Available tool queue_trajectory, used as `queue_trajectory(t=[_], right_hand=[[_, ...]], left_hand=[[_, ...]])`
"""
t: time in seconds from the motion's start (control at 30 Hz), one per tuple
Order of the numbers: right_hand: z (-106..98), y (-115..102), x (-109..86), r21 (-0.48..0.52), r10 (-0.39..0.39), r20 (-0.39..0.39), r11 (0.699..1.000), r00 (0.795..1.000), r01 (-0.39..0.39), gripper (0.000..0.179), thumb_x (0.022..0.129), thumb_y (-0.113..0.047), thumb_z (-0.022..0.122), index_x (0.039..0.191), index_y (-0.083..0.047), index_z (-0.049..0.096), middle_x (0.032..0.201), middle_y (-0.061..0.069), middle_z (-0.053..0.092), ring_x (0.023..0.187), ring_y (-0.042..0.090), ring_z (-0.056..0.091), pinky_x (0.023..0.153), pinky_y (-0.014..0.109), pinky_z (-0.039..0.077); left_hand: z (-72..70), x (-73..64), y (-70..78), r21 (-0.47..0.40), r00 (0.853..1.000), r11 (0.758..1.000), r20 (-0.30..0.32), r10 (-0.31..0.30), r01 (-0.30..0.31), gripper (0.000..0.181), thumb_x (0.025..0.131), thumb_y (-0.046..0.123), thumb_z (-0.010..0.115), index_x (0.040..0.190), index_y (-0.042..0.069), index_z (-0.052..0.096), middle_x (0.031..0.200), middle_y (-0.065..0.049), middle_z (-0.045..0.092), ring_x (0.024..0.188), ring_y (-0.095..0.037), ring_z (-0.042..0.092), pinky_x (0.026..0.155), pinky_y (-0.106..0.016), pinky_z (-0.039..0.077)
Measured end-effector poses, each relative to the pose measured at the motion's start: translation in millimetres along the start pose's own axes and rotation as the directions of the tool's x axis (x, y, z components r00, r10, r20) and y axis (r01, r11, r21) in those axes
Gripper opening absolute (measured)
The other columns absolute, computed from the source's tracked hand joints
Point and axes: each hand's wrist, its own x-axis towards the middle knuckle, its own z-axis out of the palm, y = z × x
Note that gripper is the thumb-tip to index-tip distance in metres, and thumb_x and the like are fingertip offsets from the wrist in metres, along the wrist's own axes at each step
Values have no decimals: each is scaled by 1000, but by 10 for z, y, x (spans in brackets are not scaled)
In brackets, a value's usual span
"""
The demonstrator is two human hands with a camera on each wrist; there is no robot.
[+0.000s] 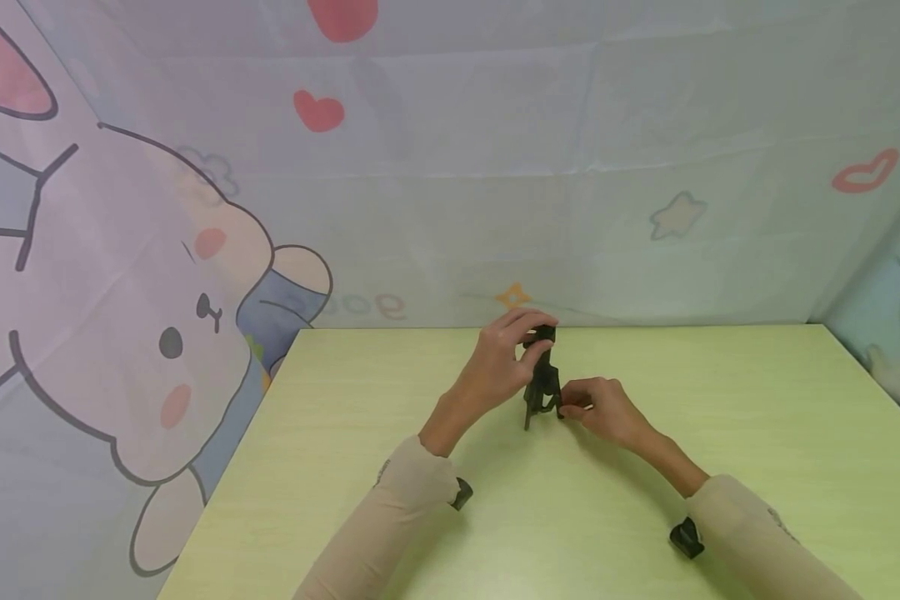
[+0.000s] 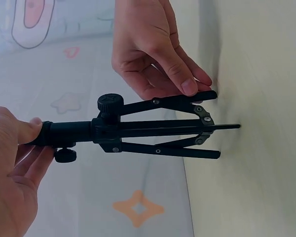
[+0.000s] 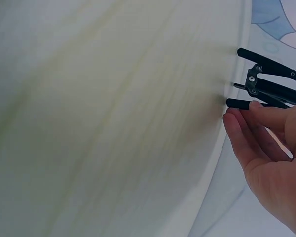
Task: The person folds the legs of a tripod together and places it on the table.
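A small black tripod stands upright over the table with its legs only slightly spread. My left hand grips the top of its column between thumb and fingers. Lower down, my right hand pinches one leg near its foot. In the left wrist view the tripod's knobs, hinged braces and thin central rod show, and the leg lies between the right thumb and fingers. The right wrist view has the pinched leg beside the rod tip, with another leg apart from it; the tripod's upper part is out of frame there.
The pale yellow-green table ends at a back edge close behind the tripod. A printed cloth with a rabbit, hearts and stars hangs behind it. Dark camera mounts sit at both wrists, near the sleeves.
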Motion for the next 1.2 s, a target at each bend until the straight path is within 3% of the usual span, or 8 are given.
queue_trajectory(t=[0.2,0.6,1.03,1.2], right_hand=[[20,-6,16,-27,1,-5,1000,1000,-2,8,90,6,76,91,-2,78,86,7,77,81,23,76,71,32,65],[37,9,31,-22,-12,-10,1000,1000,12,11,89,7,76,85,-3,76,84,7,76,80,24,76,69,33,64],[40,2,25,-19,7,2,1000,1000,-7,10,91,5,75,88,-4,77,85,6,77,81,22,77,71,35,66],[44,-14,13,-8,13,8,1000,1000,-13,8,91,2,76,90,-6,77,84,4,77,79,18,75,71,30,64]], left_hand=[[-11,13,23,-20,999,999,10,-33,33,25,94,-8,72,119,-2,69,117,-13,66,100,-23,69,87,-14,57],[8,15,34,-46,999,998,12,-33,33,25,93,-9,72,118,-2,69,116,-13,66,102,-25,69,87,-16,59],[1,14,45,-62,997,996,48,-60,63,25,95,-9,69,120,-2,67,120,-14,64,109,-25,67,89,-19,59],[-21,12,34,-72,996,995,58,-62,66,27,95,-12,68,121,-3,65,121,-14,65,109,-26,68,92,-18,57]])
